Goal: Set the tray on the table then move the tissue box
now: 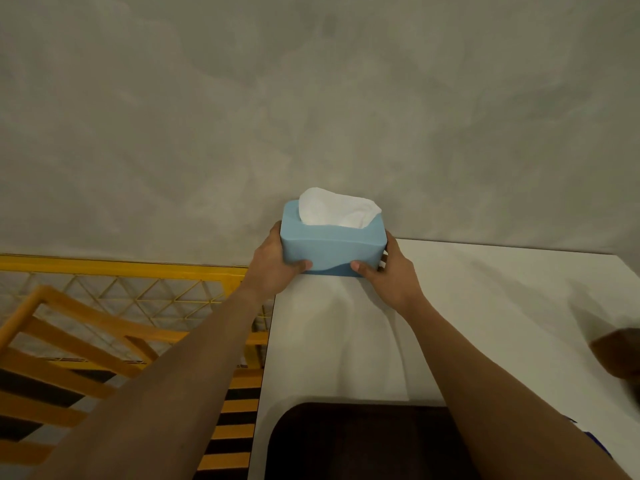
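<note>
A light blue tissue box (332,249) with a white tissue sticking out of its top is at the far left corner of the white table (485,306), close to the grey wall. My left hand (273,268) grips its left end and my right hand (389,271) grips its right end, thumbs on the near side. Whether the box rests on the table or is just above it I cannot tell. A dark brown tray (360,441) lies flat on the table at the near edge, under my right forearm.
A yellow metal rack with a mesh shelf (138,289) and an orange wooden chair (69,341) stand left of the table. A dark blurred object (620,351) sits at the table's right edge. The grey wall is directly behind the box.
</note>
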`<state>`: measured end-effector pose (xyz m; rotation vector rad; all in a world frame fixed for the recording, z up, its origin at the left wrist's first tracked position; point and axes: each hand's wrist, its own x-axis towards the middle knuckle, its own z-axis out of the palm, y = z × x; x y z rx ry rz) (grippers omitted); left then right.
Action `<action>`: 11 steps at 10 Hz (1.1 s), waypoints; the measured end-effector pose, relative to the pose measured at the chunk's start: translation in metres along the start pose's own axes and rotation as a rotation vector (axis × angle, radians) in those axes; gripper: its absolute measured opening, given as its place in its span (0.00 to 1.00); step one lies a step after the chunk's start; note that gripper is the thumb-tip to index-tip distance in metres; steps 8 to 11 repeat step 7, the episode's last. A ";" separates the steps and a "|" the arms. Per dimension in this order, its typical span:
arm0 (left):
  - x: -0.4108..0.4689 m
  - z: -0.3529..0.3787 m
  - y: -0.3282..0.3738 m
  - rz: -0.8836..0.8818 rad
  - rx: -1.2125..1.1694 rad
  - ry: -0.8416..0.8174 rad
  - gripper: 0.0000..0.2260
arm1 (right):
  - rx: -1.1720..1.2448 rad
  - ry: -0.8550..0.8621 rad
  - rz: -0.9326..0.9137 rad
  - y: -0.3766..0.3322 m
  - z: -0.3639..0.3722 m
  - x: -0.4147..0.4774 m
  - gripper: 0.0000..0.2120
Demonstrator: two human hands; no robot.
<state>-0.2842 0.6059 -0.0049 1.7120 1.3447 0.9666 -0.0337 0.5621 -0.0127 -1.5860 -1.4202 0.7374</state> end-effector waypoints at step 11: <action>-0.005 -0.006 0.017 -0.073 0.013 -0.049 0.46 | -0.120 -0.122 0.045 -0.014 -0.011 0.000 0.47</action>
